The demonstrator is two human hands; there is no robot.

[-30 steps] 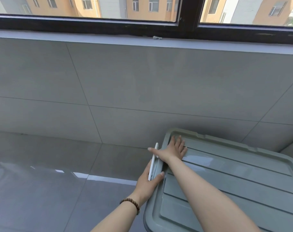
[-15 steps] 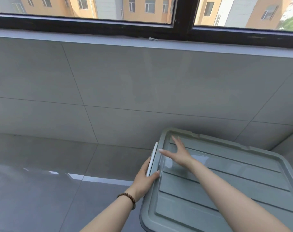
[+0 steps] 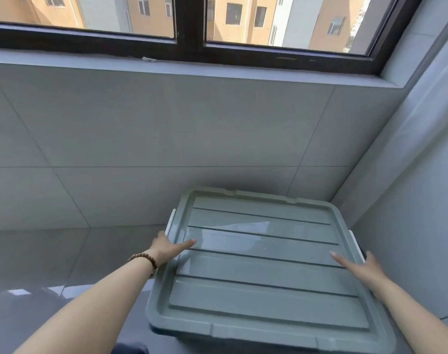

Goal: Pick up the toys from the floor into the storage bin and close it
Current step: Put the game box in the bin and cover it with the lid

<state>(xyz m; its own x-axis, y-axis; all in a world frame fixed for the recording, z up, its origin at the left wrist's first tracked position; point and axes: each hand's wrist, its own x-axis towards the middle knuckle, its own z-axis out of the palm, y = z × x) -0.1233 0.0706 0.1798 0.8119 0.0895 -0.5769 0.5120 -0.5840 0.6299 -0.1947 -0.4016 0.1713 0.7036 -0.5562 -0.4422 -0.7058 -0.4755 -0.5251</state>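
Note:
The grey-green storage bin (image 3: 243, 325) stands in the corner with its ribbed lid (image 3: 263, 267) on top. My left hand (image 3: 166, 247) holds the lid's left edge: the thumb lies on top and the fingers go down over the side, just below the white left latch (image 3: 170, 222). My right hand (image 3: 361, 267) lies flat on the lid's right side, fingers straight, beside the white right latch (image 3: 355, 245). No toys are in view.
A tiled wall (image 3: 192, 139) rises behind the bin, with a second wall (image 3: 409, 213) close on its right. The window sill (image 3: 217, 70) runs above. Glossy grey floor (image 3: 51, 264) stretches to the left.
My right hand has crossed from the lid's left corner to its right edge. My left hand has slid down the left latch onto the lid's edge. The view has shifted to the right.

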